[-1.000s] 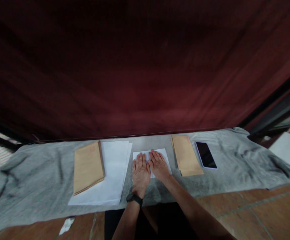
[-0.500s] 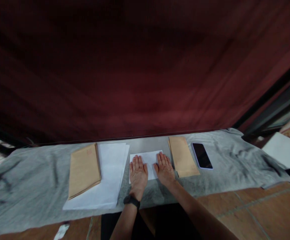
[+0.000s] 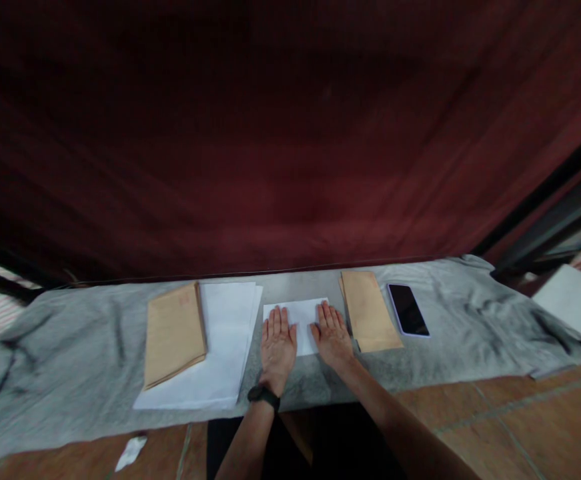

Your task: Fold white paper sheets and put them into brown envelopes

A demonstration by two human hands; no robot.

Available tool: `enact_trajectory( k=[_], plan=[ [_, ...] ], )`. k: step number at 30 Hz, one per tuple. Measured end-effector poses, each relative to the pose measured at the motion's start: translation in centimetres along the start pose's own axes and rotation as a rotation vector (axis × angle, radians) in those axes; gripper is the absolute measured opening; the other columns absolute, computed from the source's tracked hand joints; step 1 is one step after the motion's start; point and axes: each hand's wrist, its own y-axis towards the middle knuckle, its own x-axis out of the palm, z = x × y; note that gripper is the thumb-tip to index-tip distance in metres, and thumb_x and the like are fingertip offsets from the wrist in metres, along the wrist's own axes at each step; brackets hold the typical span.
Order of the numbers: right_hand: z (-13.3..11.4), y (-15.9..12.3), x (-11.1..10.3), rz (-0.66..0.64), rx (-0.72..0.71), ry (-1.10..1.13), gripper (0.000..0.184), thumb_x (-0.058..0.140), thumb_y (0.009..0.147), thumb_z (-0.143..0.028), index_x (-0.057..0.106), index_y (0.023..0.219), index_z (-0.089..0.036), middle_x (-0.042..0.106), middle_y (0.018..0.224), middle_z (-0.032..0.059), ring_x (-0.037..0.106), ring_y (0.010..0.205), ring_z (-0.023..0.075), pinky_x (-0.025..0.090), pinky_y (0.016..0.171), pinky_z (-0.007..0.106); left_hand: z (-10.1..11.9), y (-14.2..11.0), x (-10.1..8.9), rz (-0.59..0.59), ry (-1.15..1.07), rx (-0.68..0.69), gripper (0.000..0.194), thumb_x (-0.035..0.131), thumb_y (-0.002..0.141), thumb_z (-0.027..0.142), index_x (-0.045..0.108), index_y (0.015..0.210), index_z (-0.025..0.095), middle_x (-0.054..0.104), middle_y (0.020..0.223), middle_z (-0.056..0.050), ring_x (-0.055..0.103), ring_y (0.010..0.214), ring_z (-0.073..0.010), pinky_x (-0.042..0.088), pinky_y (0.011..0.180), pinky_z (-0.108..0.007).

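A folded white sheet of paper [image 3: 302,319] lies flat on the grey cloth in front of me. My left hand [image 3: 278,341], with a black watch [image 3: 264,396] on its wrist, rests palm down on the paper's left end, fingers stretched out. On the right end my right hand [image 3: 333,335] lies flat too, its fingers pointing away from me. Neither hand grips anything. Just right of my right hand are brown envelopes [image 3: 371,312]. To the left, a stack of brown envelopes [image 3: 174,333] sits on larger white sheets [image 3: 226,340].
A phone [image 3: 408,309] with a lilac edge lies right of the envelopes. The grey cloth [image 3: 75,360] covers a long narrow surface against a dark red panel [image 3: 280,167]. A white scrap [image 3: 131,453] is on the tiled floor [image 3: 535,413].
Both hands stay flat on the paper, with their positions on it nearly the same. The whole view has shifted slightly; things appear a little further right and higher.
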Motion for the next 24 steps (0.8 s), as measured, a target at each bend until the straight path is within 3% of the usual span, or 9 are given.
enact_trajectory(
  k=[6,12,17,24],
  plan=[
    [-0.1,0.0,-0.4,-0.01,-0.017,-0.02,0.058,0.036,0.104,-0.036,0.036,0.153,-0.005,0.035,0.158,0.0187,0.037,0.144,0.031,0.027,0.118,0.046,-1.3,-1.5,-0.6,0.06,0.023,-0.034,0.059,0.03,0.101,0.033,0.036,0.151,0.003,0.039,0.157,-0.02,0.031,0.149,-0.0275,0.029,0.121,-0.048],
    [0.0,0.0,-0.3,0.003,-0.015,-0.002,0.057,0.036,0.104,-0.035,0.037,0.152,-0.004,0.037,0.157,0.0196,0.037,0.144,0.0309,0.027,0.117,0.047,-0.7,-3.7,-1.4,-0.01,-0.022,0.201,0.054,0.037,0.101,0.035,0.035,0.154,0.024,0.036,0.161,-0.005,0.028,0.151,-0.0242,0.031,0.121,-0.048],
    [-0.7,0.3,-0.7,0.002,0.024,0.033,0.056,0.036,0.103,-0.032,0.039,0.152,-0.004,0.035,0.158,0.019,0.036,0.145,0.0319,0.026,0.118,0.049,-0.7,-4.2,-1.5,-0.026,-0.001,0.22,0.054,0.035,0.101,0.03,0.034,0.154,0.023,0.036,0.161,-0.006,0.029,0.15,-0.0241,0.031,0.121,-0.048],
    [-4.2,-0.8,-0.8,-0.126,-0.239,0.178,0.052,0.029,0.106,-0.036,0.041,0.152,-0.014,0.037,0.159,0.0085,0.032,0.147,0.0216,0.026,0.121,0.042,-0.9,-4.2,-1.1,-0.068,0.03,0.251,0.057,0.03,0.098,0.02,0.032,0.155,0.013,0.038,0.159,-0.011,0.027,0.151,-0.024,0.029,0.122,-0.048]
  ],
)
